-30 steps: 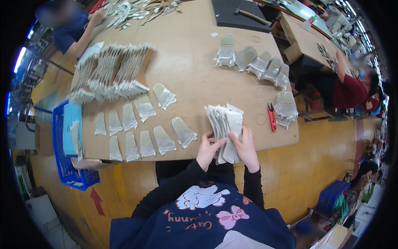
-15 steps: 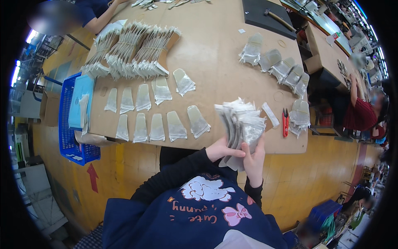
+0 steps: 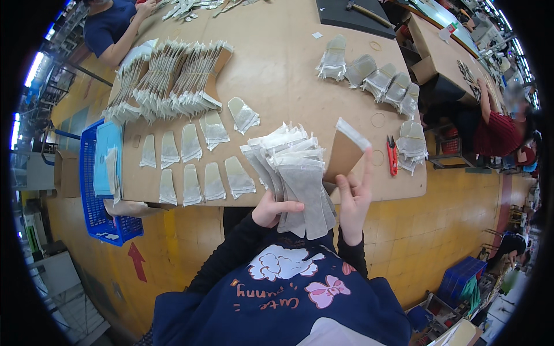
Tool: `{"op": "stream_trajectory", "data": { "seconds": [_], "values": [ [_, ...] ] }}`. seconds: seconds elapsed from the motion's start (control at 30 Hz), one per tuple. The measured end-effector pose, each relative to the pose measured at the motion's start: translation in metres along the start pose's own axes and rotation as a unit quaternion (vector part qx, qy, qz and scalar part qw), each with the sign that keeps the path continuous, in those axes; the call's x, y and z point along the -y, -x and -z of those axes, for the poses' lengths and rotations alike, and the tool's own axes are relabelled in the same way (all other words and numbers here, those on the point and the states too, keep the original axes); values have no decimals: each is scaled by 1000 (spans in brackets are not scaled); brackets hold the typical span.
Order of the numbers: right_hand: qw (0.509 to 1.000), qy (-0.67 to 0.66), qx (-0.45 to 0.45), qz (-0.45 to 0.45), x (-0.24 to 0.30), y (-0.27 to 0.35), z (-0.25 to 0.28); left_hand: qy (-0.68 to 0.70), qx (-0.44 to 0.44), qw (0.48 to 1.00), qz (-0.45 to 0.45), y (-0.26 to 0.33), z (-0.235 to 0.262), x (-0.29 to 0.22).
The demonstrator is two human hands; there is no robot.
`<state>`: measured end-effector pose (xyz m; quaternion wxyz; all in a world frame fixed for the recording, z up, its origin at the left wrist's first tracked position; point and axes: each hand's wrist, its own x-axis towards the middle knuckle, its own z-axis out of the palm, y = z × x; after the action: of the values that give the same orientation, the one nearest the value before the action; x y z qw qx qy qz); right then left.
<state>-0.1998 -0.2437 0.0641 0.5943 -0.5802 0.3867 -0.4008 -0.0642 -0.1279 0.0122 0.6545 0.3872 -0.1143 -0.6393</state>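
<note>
Fanned stack of grey fabric pieces (image 3: pixel 297 173), held above table edge.

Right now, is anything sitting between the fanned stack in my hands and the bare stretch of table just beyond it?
Nothing visible does. The left hand and right hand hold the fanned stack of grey pieces at the table's near edge. The laid-out single pieces lie to its left, and the red snips to its right.

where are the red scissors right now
In the head view, the red scissors lie on the table near its right front edge, just right of the right hand and left of a small stack of grey pieces.
</note>
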Motion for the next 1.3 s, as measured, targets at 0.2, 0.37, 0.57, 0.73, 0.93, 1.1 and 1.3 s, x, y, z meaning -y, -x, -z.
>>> {"op": "stream_trajectory", "data": {
  "seconds": [0.2, 0.37, 0.57, 0.73, 0.93, 1.1, 1.3],
  "values": [
    [997, -67, -19, -21, -16, -18, 22, 25, -27, 999, 28, 10, 13, 1],
    [957, 278, 29, -73, -55, -31, 42, 34, -47, 998, 17, 23, 26, -1],
    [860, 497, 11, 115, -74, -22, 34, 14, -95, 995, 15, 32, 37, 0],
    [854, 494, 149, 65, -81, -3, 2, 7, -88, 996, 13, 33, 40, 1],
    [960, 230, 160, 18, -54, -2, 5, -2, -77, 997, 5, 35, 38, 3],
    [957, 170, 227, 57, -24, 19, -7, -20, -106, 994, 7, 27, 34, 7],
    [967, 153, 189, 79, -25, 23, -21, -35, -112, 993, 11, 28, 39, 2]
  ]
}}
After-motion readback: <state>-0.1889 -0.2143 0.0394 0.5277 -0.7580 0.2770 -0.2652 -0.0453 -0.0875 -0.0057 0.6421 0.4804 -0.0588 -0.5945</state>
